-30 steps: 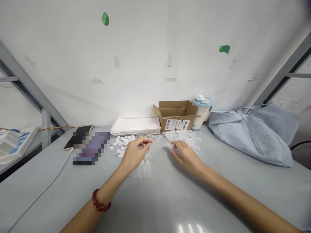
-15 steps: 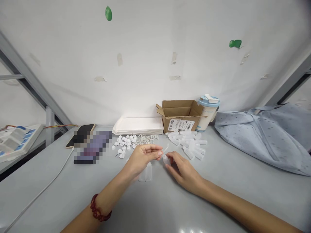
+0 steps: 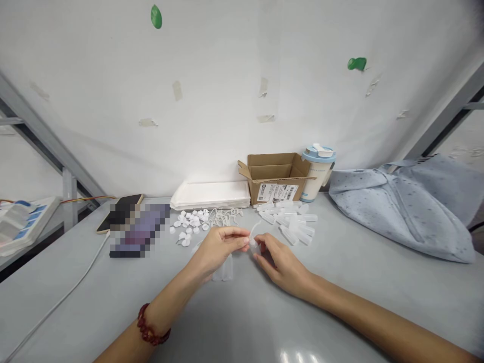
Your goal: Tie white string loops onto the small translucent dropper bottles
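My right hand (image 3: 282, 259) holds a small translucent plastic bottle (image 3: 254, 247) upright, tilted a little, between thumb and fingers. A thin white tube (image 3: 255, 229) rises in a curve from the bottle's mouth. At its lower end, my left hand (image 3: 223, 247) is closed in a pinch beside the bottle neck; the fingertips partly hide the contact. Similar bottles (image 3: 226, 269) stand on the table behind my left wrist, partly covered. Loose white caps (image 3: 193, 221) and a tangle of thin white tubes (image 3: 226, 217) lie beyond my left hand. Several more bottles (image 3: 297, 224) lie heaped beyond my right hand.
Along the wall are a stack of white sheets or trays (image 3: 212, 194), an open cardboard box (image 3: 278, 191) and a blue-lidded cup (image 3: 316, 174). Blue-grey cloth (image 3: 397, 212) covers the right side. At left lie a phone (image 3: 121, 212), a blurred dark item (image 3: 139, 232) and a white cable (image 3: 71, 292).
The thin tube has gone from tilted beside the bottle's mouth to standing up at it. My fingers and the bottle are closer together. The whole view has shifted slightly.
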`<state>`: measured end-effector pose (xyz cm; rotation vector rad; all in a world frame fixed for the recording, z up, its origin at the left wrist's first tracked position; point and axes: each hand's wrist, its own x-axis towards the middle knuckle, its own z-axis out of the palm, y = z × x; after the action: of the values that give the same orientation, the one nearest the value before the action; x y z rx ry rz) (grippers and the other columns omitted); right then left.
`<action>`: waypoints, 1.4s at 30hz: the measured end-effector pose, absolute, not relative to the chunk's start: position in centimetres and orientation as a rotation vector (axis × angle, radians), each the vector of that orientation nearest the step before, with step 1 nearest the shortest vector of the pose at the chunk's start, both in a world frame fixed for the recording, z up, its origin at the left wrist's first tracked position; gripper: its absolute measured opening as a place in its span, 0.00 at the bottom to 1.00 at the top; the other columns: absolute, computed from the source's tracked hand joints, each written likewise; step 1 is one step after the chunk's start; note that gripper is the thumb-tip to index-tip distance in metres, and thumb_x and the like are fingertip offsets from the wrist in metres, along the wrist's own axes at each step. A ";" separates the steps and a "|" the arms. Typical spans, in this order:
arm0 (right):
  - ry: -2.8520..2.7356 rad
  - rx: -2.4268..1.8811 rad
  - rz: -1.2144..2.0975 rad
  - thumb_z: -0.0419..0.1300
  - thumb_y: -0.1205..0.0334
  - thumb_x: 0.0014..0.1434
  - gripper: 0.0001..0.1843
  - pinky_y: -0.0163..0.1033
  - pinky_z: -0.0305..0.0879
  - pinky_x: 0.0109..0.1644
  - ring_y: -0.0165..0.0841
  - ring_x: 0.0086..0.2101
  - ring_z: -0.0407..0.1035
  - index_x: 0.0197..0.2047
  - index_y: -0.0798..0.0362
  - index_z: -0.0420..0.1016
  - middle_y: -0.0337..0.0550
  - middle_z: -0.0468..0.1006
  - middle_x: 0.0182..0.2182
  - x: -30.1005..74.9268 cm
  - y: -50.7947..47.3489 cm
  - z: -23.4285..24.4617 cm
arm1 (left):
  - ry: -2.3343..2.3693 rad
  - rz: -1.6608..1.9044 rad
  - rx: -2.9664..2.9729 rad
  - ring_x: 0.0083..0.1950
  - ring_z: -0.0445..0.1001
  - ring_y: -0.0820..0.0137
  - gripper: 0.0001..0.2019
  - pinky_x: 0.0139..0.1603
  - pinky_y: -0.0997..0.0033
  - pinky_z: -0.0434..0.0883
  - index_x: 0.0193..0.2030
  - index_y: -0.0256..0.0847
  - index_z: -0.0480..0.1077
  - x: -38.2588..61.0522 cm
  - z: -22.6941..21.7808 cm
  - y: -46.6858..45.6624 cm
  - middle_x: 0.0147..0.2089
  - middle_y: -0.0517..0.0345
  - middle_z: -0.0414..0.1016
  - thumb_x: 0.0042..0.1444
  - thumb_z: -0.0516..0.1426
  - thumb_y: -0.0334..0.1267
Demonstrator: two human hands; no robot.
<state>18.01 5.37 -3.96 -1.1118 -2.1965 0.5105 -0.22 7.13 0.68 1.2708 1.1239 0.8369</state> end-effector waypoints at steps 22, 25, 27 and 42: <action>-2.187 -1.094 0.555 0.51 0.65 0.61 0.19 0.40 0.65 0.38 0.36 0.37 0.67 0.55 0.53 0.57 0.47 0.71 0.38 18.0 5.3 -3.8 | 1.188 0.798 1.869 0.41 0.72 0.65 0.08 0.43 0.68 0.69 0.34 0.41 0.75 0.1 0.9 6.8 0.38 0.55 0.77 0.52 0.55 0.39; -2.204 -1.093 0.549 0.51 0.64 0.61 0.19 0.40 0.65 0.38 0.36 0.37 0.66 0.55 0.53 0.57 0.48 0.71 0.38 18.0 5.2 -3.8 | 1.208 0.806 1.852 0.41 0.73 0.65 0.08 0.44 0.67 0.69 0.34 0.41 0.74 0.2 0.9 6.9 0.38 0.56 0.77 0.52 0.55 0.39; -2.212 -1.099 0.550 0.51 0.64 0.61 0.18 0.40 0.65 0.37 0.36 0.37 0.66 0.55 0.53 0.58 0.48 0.71 0.38 18.1 5.2 -3.7 | 1.224 0.805 1.825 0.41 0.73 0.65 0.07 0.44 0.68 0.69 0.34 0.41 0.73 0.2 0.8 6.9 0.37 0.56 0.77 0.52 0.55 0.39; -2.236 -1.144 0.567 0.52 0.62 0.62 0.15 0.40 0.63 0.37 0.37 0.35 0.65 0.51 0.56 0.60 0.47 0.71 0.34 17.9 5.2 -3.6 | 1.242 0.825 1.775 0.42 0.74 0.65 0.07 0.44 0.68 0.70 0.35 0.38 0.72 0.2 0.7 7.0 0.38 0.54 0.77 0.50 0.57 0.37</action>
<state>17.91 5.18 -3.58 -1.1439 -2.2364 0.5666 0.24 7.02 0.66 1.7752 1.2421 0.8250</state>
